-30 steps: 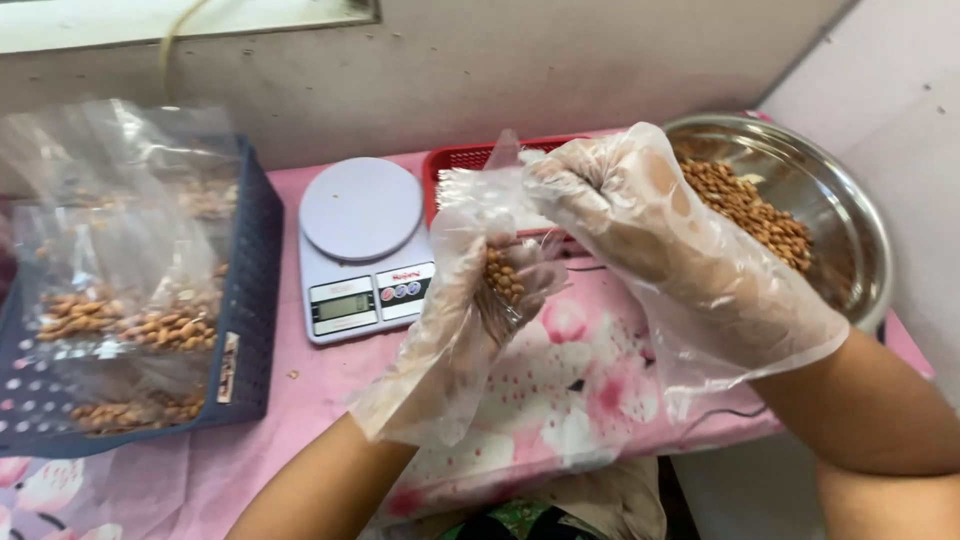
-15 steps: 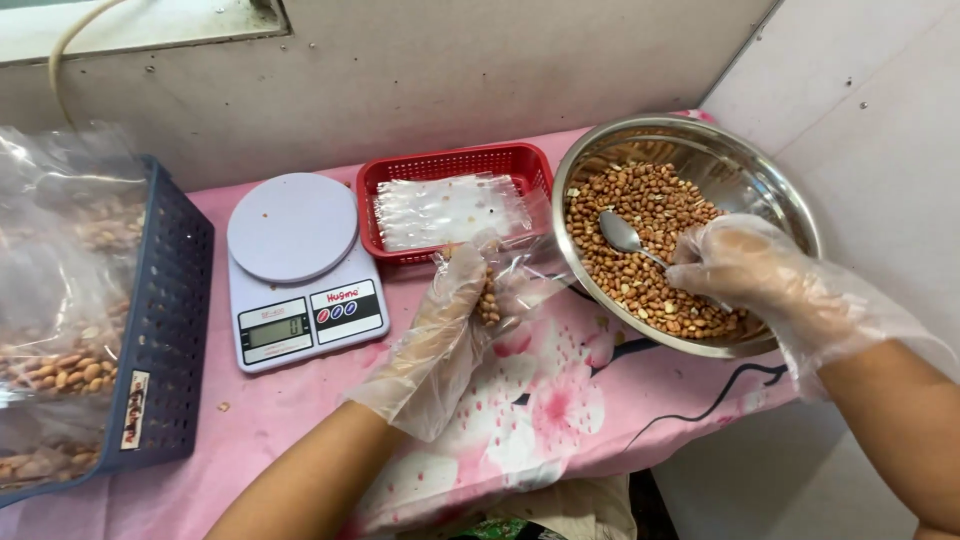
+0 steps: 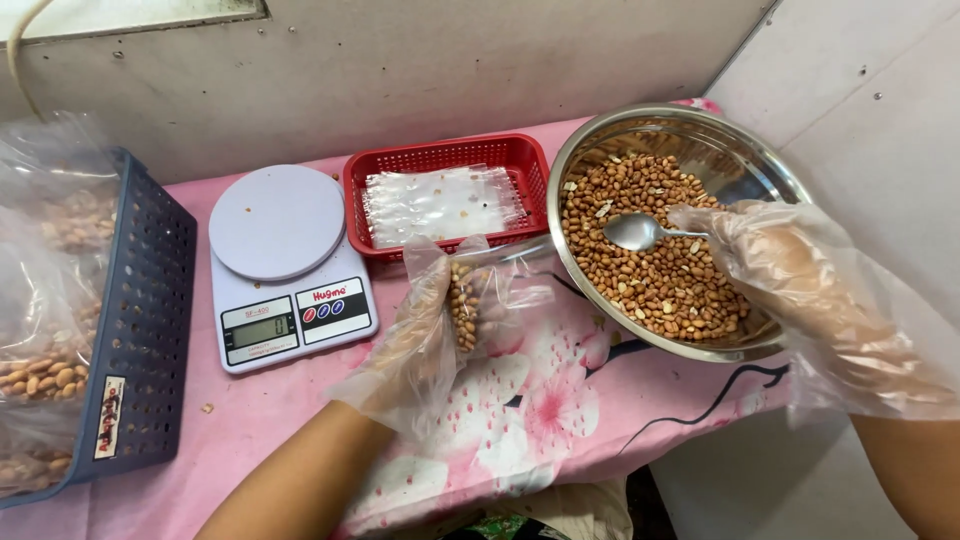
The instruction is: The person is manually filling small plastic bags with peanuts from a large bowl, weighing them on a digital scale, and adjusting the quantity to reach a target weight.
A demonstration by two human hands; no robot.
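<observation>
- The table is narrow: its near edge falls just below the left hand, a wall closes the far side, and a second wall stands right behind the bowl.
- The only open cloth lies at the front, between the blue basket and the bowl; the space over the peanuts is also open.
- The left hand, in a loose clear glove, has its fingers curled shut round a small clear bag partly filled with peanuts, held upright above the cloth, just in front of the red basket.
- The right hand, gloved too, pinches the handle of a spoon; the spoon's bowl hangs empty over the peanuts, pointing towards the bag.
- The bowl's near rim sits between spoon and bag and overhangs the table's right edge.
- A scale stands left of the bag, its round plate bare but for a crumb; the red basket, touching or nearly touching the bowl, holds flat empty bags.
- The blue basket at the left edge holds filled bags that bulge above its wall.
- Bowl and spoon are shiny steel, baskets perforated plastic, the cloth pink with flowers, the peanuts red-brown and skinned.
</observation>
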